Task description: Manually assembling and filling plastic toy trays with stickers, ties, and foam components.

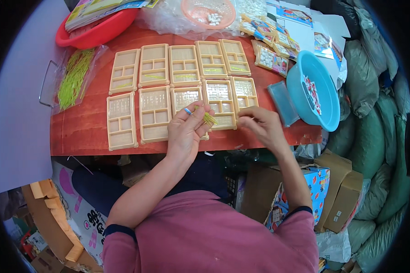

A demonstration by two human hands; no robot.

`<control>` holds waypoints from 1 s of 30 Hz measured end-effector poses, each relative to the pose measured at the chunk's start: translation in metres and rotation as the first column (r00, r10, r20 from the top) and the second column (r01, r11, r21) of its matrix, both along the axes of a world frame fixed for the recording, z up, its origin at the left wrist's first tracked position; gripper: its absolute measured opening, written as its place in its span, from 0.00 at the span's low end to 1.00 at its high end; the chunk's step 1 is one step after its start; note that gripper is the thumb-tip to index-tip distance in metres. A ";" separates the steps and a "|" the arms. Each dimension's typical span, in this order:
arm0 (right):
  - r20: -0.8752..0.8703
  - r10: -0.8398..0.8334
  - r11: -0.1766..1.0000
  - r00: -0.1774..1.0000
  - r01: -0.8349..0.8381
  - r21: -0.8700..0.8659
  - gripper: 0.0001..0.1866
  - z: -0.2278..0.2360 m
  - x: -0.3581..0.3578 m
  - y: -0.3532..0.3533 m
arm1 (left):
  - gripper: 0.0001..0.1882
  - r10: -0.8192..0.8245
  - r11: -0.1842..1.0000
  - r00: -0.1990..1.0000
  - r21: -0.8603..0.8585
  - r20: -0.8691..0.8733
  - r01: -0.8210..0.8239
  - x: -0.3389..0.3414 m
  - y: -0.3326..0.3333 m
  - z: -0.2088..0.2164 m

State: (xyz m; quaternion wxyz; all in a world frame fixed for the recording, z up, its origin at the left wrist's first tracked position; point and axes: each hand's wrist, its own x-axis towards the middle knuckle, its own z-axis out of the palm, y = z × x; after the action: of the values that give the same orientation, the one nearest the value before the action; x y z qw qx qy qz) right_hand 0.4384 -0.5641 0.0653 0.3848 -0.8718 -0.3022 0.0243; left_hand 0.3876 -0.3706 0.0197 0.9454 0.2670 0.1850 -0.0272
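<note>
Yellow-green strips: a small bundle (209,118) is held in the left hand (190,125), above the worktop (79,130) and over the front row of trays.
Left hand: fingers are curled and the bundle is pinched between them, its free ends left showing on the right.
Right hand (262,126): fingers are half bent, thumb and forefinger brought close together; whether anything is gripped cannot be told.
Bundle to hands: the right hand is placed to the right of the bundle and apart from it; the left is the nearer, being in contact.
Bundle's long axis: slanted from far left to near right, the loose ends pointed roughly toward the right hand's side.
Fourth front tray (220,105): set between the hands, its long axis run near to far, the large compartment turned away from the person.
Back-row strips (212,70): laid crosswise in the trays' near-end compartments.
</note>
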 end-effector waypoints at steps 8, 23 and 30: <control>-0.603 -0.012 0.973 0.798 0.149 0.177 0.10 -0.003 -0.009 0.035 | 0.11 -0.043 0.998 0.999 0.040 0.019 0.043 -0.011 0.000 0.004; 0.236 -0.059 0.958 0.970 0.122 -0.259 0.09 -0.009 -0.016 0.032 | 0.10 -0.001 0.997 1.000 0.080 -0.015 0.002 -0.029 0.024 0.004; -0.535 0.041 0.986 0.844 0.053 0.159 0.11 0.000 -0.026 0.072 | 0.09 -0.030 0.996 0.999 0.088 0.037 0.027 -0.037 0.025 0.014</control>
State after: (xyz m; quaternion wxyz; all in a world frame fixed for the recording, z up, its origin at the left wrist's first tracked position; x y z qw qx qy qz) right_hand 0.4123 -0.4918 0.0657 0.5256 -0.7958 -0.1810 0.2401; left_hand 0.3509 -0.3460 0.0334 0.9356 0.3114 0.1642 -0.0274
